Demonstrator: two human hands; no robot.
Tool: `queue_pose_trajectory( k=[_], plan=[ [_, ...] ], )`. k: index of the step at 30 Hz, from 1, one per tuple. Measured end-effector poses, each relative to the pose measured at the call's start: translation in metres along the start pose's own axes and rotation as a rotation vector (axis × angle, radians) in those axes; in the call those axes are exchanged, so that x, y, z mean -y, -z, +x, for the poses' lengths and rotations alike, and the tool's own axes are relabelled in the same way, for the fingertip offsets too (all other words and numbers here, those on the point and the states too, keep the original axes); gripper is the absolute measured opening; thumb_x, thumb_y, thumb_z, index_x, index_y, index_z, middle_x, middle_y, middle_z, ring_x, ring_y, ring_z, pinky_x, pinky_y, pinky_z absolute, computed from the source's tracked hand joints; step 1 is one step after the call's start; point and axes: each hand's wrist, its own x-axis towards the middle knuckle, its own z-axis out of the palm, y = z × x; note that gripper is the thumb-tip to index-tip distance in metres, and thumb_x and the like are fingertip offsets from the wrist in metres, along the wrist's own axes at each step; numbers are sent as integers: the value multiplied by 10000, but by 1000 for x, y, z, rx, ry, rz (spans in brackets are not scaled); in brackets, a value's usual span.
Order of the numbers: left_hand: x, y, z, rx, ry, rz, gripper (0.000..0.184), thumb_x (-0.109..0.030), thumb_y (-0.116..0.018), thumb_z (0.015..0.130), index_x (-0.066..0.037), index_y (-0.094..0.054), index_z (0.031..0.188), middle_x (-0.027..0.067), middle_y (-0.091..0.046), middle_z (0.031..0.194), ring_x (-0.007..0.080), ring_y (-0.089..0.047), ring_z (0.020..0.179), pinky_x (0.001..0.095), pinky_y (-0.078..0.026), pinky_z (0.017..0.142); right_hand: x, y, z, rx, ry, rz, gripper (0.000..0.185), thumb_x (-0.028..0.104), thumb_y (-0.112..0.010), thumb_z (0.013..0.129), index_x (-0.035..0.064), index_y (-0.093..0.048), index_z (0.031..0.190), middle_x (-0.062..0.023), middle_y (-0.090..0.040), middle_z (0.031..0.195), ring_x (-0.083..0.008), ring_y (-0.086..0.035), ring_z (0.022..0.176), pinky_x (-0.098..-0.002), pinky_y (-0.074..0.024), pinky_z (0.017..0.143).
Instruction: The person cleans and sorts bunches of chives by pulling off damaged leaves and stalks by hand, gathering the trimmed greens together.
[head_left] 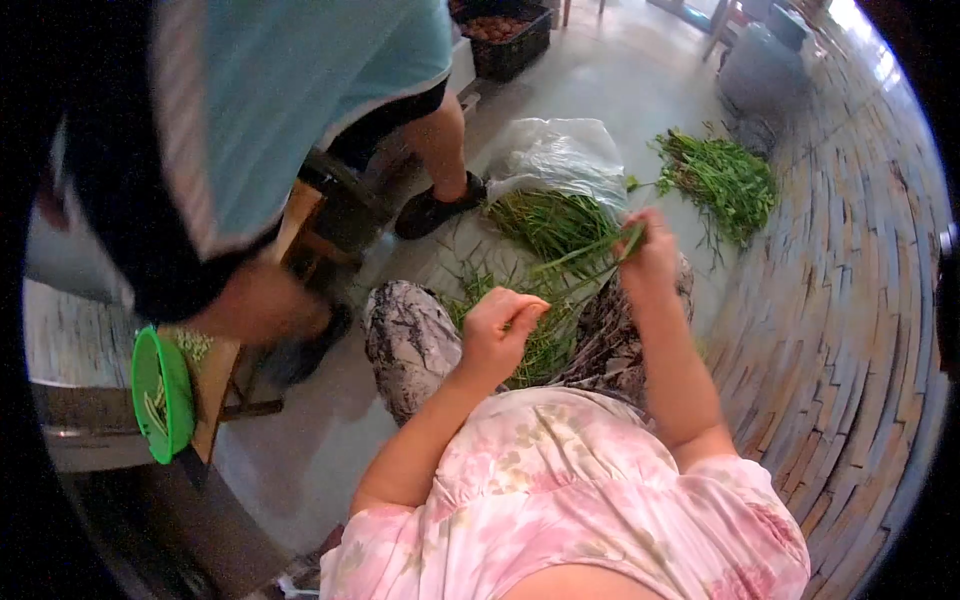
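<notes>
My right hand is closed around a few long green stalks, whose ends point left over my lap. Lower and to the left, my left hand is closed in a pinch; whatever may be between its fingers is hidden. Loose thin greens lie between my knees, below both hands. Just beyond my hands, a heap of long green stalks sticks out of a clear plastic bag on the floor.
A leafy green bunch lies on the floor at the right. Another person in a light blue top stands close on my left, beside a green basin on a wooden board. A black crate stands at the back.
</notes>
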Motion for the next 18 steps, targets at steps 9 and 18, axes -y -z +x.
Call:
queue_pose_trajectory(
  k=[9, 18],
  plan=[
    [62, 63, 13, -35, 151, 546, 379, -176, -481, 886, -13, -475, 1228, 173, -529, 1151, 284, -508, 1038, 375, -396, 906, 214, 157, 0, -242, 628, -60, 169, 198, -403, 943, 46, -476, 940, -39, -459, 693, -152, -459, 595, -286, -417, 556],
    [66, 83, 8, -4, 127, 973, 269, -138, -517, 866, 0, -563, 1091, 151, -557, 1099, 309, -490, 1028, 394, -379, 885, 109, 371, -10, -772, 215, -938, 242, 264, -435, 918, 44, -531, 949, -3, -477, 704, -91, -423, 528, -251, -331, 418]
  ],
)
